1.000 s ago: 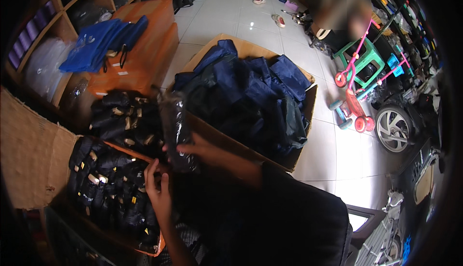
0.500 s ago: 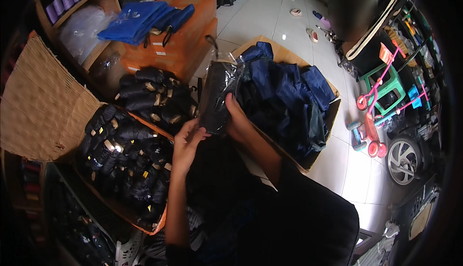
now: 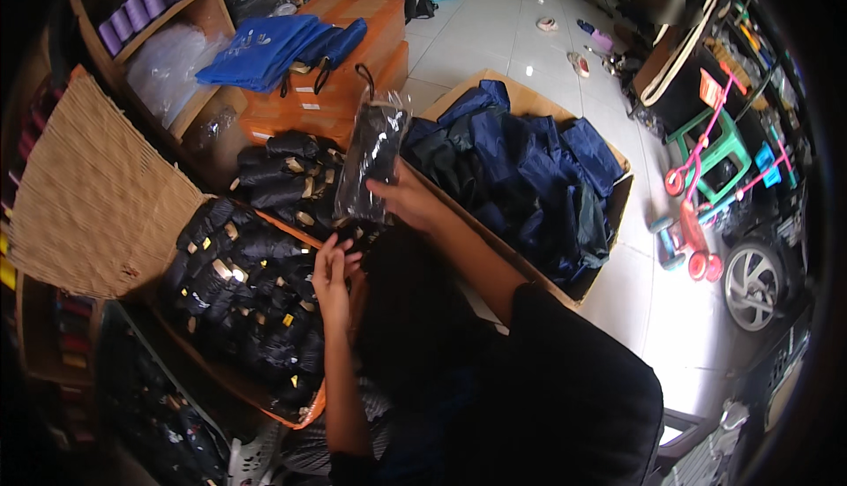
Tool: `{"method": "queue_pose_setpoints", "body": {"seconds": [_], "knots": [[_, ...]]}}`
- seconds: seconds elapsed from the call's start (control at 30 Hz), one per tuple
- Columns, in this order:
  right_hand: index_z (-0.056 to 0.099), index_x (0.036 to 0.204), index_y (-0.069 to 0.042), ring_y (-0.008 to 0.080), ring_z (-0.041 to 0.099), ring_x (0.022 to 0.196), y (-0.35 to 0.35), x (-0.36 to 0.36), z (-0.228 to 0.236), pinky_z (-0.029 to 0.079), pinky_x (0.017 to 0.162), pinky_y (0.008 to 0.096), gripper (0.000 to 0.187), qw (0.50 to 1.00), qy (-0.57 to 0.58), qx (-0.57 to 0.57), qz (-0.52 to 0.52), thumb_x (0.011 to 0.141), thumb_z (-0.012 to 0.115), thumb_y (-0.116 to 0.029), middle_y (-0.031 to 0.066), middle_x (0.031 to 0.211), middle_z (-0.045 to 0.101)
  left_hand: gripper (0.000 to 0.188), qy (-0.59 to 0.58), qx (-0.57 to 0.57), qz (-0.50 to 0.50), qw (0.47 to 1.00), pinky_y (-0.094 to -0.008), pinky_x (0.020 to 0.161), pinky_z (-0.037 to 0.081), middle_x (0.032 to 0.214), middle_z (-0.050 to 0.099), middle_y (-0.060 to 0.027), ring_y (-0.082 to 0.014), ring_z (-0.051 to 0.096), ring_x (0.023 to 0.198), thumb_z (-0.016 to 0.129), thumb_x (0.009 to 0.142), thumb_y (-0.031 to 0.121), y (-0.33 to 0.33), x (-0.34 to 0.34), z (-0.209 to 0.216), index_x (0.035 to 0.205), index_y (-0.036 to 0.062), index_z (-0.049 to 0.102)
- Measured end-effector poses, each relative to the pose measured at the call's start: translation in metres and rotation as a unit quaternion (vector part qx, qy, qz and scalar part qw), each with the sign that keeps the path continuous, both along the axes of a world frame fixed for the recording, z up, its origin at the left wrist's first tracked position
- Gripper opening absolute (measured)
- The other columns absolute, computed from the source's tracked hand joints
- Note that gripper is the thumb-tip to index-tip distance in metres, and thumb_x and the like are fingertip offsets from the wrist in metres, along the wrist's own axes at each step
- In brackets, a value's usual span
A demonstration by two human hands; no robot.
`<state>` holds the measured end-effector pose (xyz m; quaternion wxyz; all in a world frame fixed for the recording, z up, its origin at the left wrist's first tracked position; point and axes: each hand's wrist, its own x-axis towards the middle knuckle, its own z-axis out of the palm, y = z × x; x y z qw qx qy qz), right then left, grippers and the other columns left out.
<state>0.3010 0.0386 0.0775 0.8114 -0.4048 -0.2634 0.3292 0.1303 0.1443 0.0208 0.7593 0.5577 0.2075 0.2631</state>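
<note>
A dark folded pouch (image 3: pixel 371 151) in clear, shiny plastic wrap is raised in front of me, with a black loop sticking out at its top. My right hand (image 3: pixel 408 197) grips its lower right side, thumb across the front. Just below the package, touching nothing that I can make out, is my left hand (image 3: pixel 333 276) with its fingers loosely apart. Beneath and left of it, an open carton (image 3: pixel 319 398) holds many rolled black bundles (image 3: pixel 238 301) with small tan and yellow tags. More black bundles (image 3: pixel 287 173) lie behind that carton.
On the right, an open cardboard box (image 3: pixel 476 261) is heaped with navy folded fabric pieces (image 3: pixel 538 160). Blue bags (image 3: pixel 265 45) lie on taped orange cartons (image 3: pixel 379 36). Shelves (image 3: pixel 207 1) with purple thread spools stand far left. A child's scooter (image 3: pixel 693 230) and green stool (image 3: pixel 719 168) are at right.
My left hand has let go of the wrapped pouch and dropped slightly below it. My right hand has carried the pouch a little to the left. The view has shifted slightly.
</note>
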Motion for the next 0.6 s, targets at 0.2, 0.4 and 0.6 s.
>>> {"method": "queue_pose_setpoints", "body": {"seconds": [0.2,0.4,0.6], "knots": [[0.03,0.141,-0.013,0.0195,0.059,0.107,0.002,0.038,0.022,0.055,0.082,0.0409,0.058,0.994,0.015,0.044,-0.102,0.093,0.063,-0.009,0.0056,0.126,0.053,0.022,0.123,0.086,0.032,0.988,-0.0254,0.071,0.048,0.1,0.067,-0.0086,-0.0129,0.062,0.082,0.055,0.097,0.014,0.019,-0.04,-0.092,0.112,-0.0006,0.061],[0.041,0.132,-0.011,0.0138,0.059,0.102,0.012,0.061,0.001,0.052,0.084,0.0322,0.044,0.978,0.041,0.076,-0.188,0.093,0.062,-0.01,0.0037,0.117,0.058,0.02,0.123,0.072,0.044,0.989,-0.0265,0.072,0.048,0.096,0.067,-0.0087,-0.0129,0.061,0.082,0.053,0.097,0.012,0.017,-0.056,-0.108,0.11,-0.0003,0.062],[0.043,0.132,-0.013,0.014,0.061,0.1,0.019,0.065,0.008,0.054,0.079,0.0331,0.038,0.958,0.035,0.151,-0.241,0.097,0.057,-0.014,0.0025,0.115,0.059,0.023,0.191,0.052,0.012,0.98,-0.0263,0.074,0.046,0.092,0.065,-0.0078,-0.0121,0.058,0.08,0.052,0.098,0.015,0.014,-0.064,-0.089,0.11,-0.0006,0.063]]}}
